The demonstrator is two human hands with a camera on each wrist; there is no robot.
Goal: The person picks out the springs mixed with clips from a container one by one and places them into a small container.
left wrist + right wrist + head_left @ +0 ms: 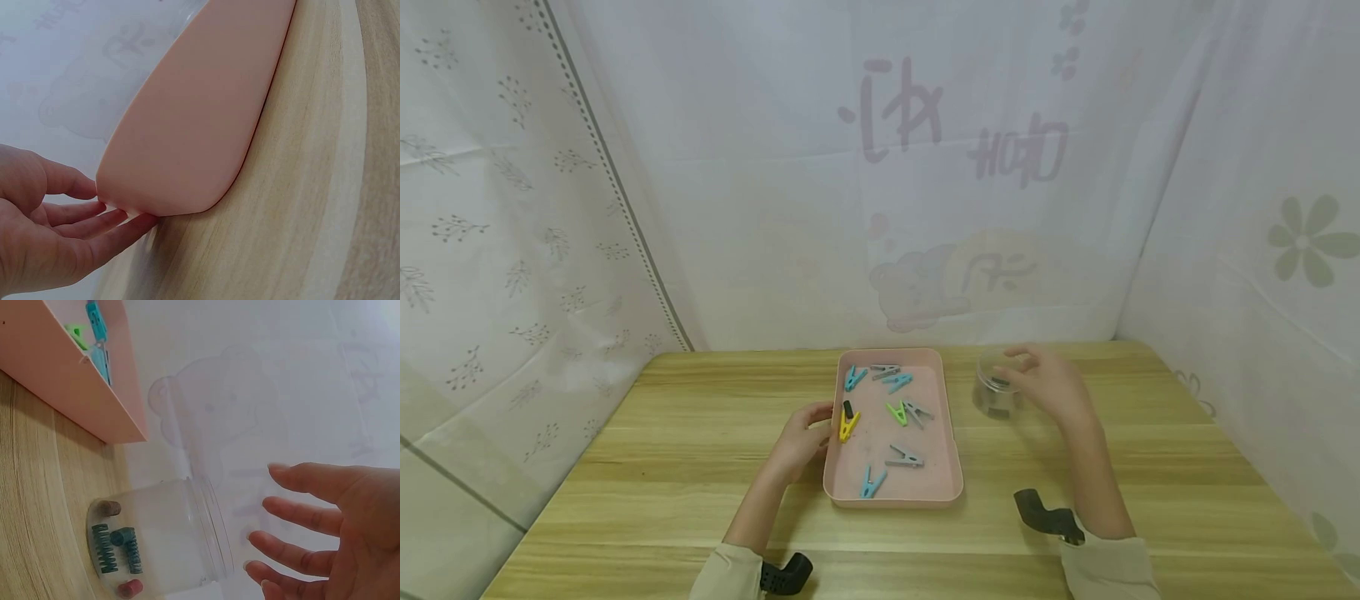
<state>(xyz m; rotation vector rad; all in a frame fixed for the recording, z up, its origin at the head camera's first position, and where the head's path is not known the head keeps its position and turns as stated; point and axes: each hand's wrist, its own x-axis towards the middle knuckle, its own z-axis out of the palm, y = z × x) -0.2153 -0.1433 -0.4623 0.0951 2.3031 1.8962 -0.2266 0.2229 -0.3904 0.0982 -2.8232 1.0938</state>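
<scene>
A pink tray (917, 433) lies on the table with several clothespins in it, among them a yellow clothespin (847, 427) and a green clothespin (898, 412). Beside the yellow one is a small black piece (847, 409). My left hand (801, 443) touches the tray's left side, its fingertips against the pink wall (181, 125). Over the clear jar (992, 398) on the right hovers my right hand (319, 531), fingers apart and nothing between them. Dark green springs (105, 549) lie in the jar, along with a red piece (130, 588) and a brown piece (110, 508).
The wooden table (700, 417) reaches back to a pale printed curtain (775, 208), with more curtain at both sides. A black wrist mount (786, 575) sits on the left forearm, another black mount (1047, 515) on the right.
</scene>
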